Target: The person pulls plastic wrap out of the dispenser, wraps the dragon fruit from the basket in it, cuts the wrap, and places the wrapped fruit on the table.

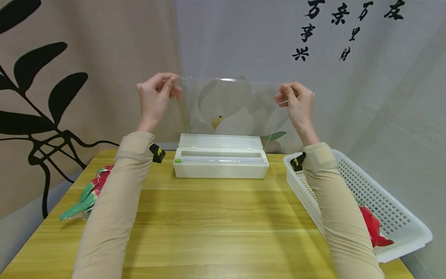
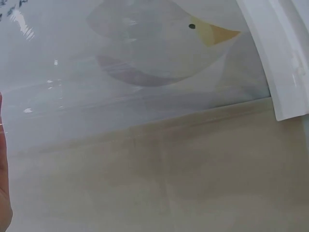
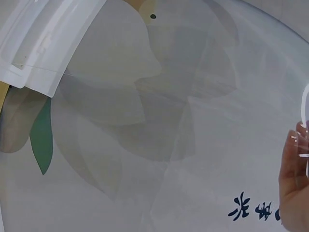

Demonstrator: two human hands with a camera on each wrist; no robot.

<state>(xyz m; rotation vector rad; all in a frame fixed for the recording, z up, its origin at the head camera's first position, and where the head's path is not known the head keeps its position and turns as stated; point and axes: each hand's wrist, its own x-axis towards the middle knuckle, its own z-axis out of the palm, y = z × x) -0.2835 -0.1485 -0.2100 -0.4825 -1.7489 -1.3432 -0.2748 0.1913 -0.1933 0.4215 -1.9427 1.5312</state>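
A clear sheet of cling film [image 1: 231,99] is stretched up between my two raised hands, above a white dispenser box [image 1: 221,171]. My left hand [image 1: 157,97] pinches its upper left corner between thumb and fingers. At the upper right corner, my right hand [image 1: 298,102] pinches the film the same way. The box's lid [image 1: 221,142] stands raised at the back, and a white roll [image 1: 223,159] lies inside. A small green piece [image 1: 178,160] sits at the box's left end. In the right wrist view the film's edge curves near the right hand [image 3: 295,183].
On the table's left, partly behind my left sleeve, lies a red and green item [image 1: 87,197] in shiny clear wrap. A white perforated basket [image 1: 412,232] stands at the right with a red item [image 1: 374,228] inside. Behind the wooden table [image 1: 216,228] hangs a printed curtain [image 1: 244,31].
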